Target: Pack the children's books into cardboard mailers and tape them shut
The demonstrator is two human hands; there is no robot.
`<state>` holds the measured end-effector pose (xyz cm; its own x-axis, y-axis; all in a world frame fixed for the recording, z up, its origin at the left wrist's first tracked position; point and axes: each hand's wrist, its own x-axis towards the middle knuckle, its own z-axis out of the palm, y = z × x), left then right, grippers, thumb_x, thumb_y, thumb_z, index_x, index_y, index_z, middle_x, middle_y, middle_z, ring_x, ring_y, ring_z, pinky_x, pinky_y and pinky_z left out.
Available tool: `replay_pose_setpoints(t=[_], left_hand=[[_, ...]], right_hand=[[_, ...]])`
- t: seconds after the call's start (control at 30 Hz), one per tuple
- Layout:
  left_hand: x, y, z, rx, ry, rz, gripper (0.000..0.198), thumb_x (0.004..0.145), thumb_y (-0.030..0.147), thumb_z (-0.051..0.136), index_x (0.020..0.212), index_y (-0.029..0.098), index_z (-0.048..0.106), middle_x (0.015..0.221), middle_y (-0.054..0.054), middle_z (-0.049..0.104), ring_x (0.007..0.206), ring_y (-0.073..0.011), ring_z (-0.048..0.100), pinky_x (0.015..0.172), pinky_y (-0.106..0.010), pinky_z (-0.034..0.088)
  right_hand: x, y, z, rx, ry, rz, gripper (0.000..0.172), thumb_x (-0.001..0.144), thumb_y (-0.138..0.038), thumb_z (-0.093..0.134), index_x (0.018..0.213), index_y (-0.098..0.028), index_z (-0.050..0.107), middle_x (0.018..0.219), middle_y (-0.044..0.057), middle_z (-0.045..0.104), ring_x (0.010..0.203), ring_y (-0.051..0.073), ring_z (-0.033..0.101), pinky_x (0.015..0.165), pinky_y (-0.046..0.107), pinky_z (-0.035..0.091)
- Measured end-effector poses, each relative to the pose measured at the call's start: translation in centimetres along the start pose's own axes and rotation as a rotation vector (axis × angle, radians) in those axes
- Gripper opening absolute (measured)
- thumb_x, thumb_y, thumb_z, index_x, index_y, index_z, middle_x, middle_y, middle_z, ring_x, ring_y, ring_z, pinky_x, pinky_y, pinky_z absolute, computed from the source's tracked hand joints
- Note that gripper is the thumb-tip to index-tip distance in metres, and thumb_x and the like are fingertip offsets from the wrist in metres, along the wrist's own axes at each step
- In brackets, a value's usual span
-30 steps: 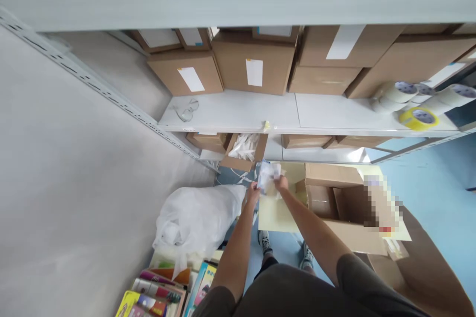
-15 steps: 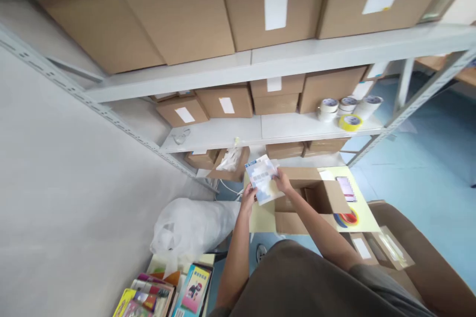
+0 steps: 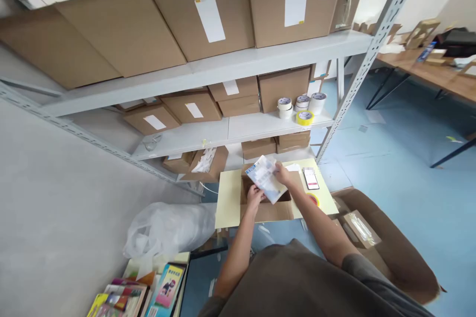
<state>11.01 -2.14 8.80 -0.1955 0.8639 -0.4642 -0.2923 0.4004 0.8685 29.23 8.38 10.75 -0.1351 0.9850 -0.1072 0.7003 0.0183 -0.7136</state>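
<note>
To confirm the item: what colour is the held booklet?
The booklet is mostly white and pale blue, best in the head view.

Readable text: none | held book [image 3: 266, 179]: blurred lettering | blue book [image 3: 167, 287]: title (too small)

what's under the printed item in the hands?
An open cardboard box, on the pale yellow table. The printed item, left hand and right hand hide much of the box's interior, so its full contents can't be seen.
</note>
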Motion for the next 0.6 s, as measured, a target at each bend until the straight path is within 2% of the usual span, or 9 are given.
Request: replay_pose_setpoints(t=[0.07, 0.13, 0.23, 0.3, 0.37, 0.43, 0.5, 0.6], left_hand=[[-1.0, -1.2, 0.3, -0.013, 0.028, -0.045, 0.046, 0.075, 0.032, 0.094, 0.106, 0.019, 0.063, 0.099, -0.010, 0.075, 0.088, -0.0212, 0.078, 0.088, -0.042, 0.065], [-1.7, -1.9, -0.4, 0.023, 0.044, -0.123, 0.046, 0.077, 0.036, 0.094, 0.108, 0.018, 0.064, 0.100, -0.010, 0.074, 0.083, -0.0215, 0.079, 0.086, -0.041, 0.066], [-2.3, -1.7, -3.3, 0.103, 0.093, -0.165, 0.058, 0.077, 0.042, 0.093, 0.122, 0.019, 0.066, 0.108, -0.011, 0.076, 0.077, -0.0203, 0.078, 0.082, -0.038, 0.067], [-2.3, -1.1, -5.7, 0.151, 0.167, -0.083, 0.066, 0.077, 0.043, 0.092, 0.132, 0.020, 0.064, 0.116, -0.013, 0.076, 0.079, -0.0198, 0.078, 0.082, -0.037, 0.066], [-2.0, -0.3, -7.9, 0.233, 0.237, 0.041, 0.063, 0.078, 0.042, 0.090, 0.132, 0.021, 0.066, 0.121, -0.014, 0.076, 0.091, -0.0227, 0.079, 0.089, -0.039, 0.064], [-1.6, 0.4, -9.4, 0.372, 0.273, 0.130, 0.050, 0.078, 0.039, 0.089, 0.122, 0.023, 0.072, 0.121, -0.013, 0.077, 0.110, -0.0272, 0.076, 0.101, -0.043, 0.059], [-1.2, 0.9, -10.2, 0.504, 0.242, 0.166, 0.041, 0.075, 0.034, 0.090, 0.113, 0.024, 0.075, 0.123, -0.013, 0.077, 0.124, -0.0303, 0.071, 0.113, -0.047, 0.052], [-0.9, 1.0, -10.7, 0.647, 0.134, 0.171, 0.046, 0.067, 0.032, 0.094, 0.109, 0.024, 0.077, 0.132, -0.014, 0.074, 0.136, -0.0350, 0.062, 0.120, -0.048, 0.043]], right_hand=[[1.3, -1.4, -0.5, -0.089, -0.089, -0.013, 0.056, 0.091, -0.019, 0.058, 0.147, -0.020, 0.063, 0.127, 0.016, 0.078, 0.110, 0.029, 0.074, 0.099, 0.034, 0.055], [2.3, -2.6, -0.5, -0.152, -0.141, -0.015, 0.061, 0.090, -0.017, 0.059, 0.151, -0.020, 0.060, 0.131, 0.017, 0.076, 0.115, 0.029, 0.073, 0.102, 0.035, 0.053], [2.7, -3.0, 0.1, -0.157, -0.122, 0.024, 0.067, 0.088, -0.016, 0.061, 0.155, -0.019, 0.057, 0.136, 0.018, 0.074, 0.122, 0.032, 0.071, 0.106, 0.038, 0.051], [2.2, -2.4, 0.5, -0.111, -0.077, 0.035, 0.067, 0.088, -0.016, 0.061, 0.155, -0.018, 0.057, 0.136, 0.017, 0.074, 0.125, 0.032, 0.069, 0.110, 0.038, 0.049], [1.3, -1.5, 0.7, -0.059, -0.055, 0.009, 0.066, 0.089, -0.015, 0.060, 0.155, -0.017, 0.058, 0.136, 0.016, 0.074, 0.129, 0.032, 0.067, 0.113, 0.037, 0.048], [0.3, -0.8, 0.8, -0.017, -0.063, -0.040, 0.065, 0.090, -0.014, 0.057, 0.155, -0.017, 0.058, 0.139, 0.015, 0.073, 0.136, 0.031, 0.063, 0.117, 0.037, 0.046], [-0.6, -0.2, 0.7, 0.018, -0.070, -0.092, 0.064, 0.091, -0.014, 0.055, 0.155, -0.017, 0.058, 0.145, 0.015, 0.069, 0.142, 0.029, 0.058, 0.121, 0.040, 0.043], [-1.8, 1.1, 0.1, 0.061, -0.037, -0.128, 0.061, 0.093, -0.017, 0.054, 0.153, -0.017, 0.059, 0.154, 0.013, 0.062, 0.151, 0.028, 0.049, 0.127, 0.043, 0.037]])
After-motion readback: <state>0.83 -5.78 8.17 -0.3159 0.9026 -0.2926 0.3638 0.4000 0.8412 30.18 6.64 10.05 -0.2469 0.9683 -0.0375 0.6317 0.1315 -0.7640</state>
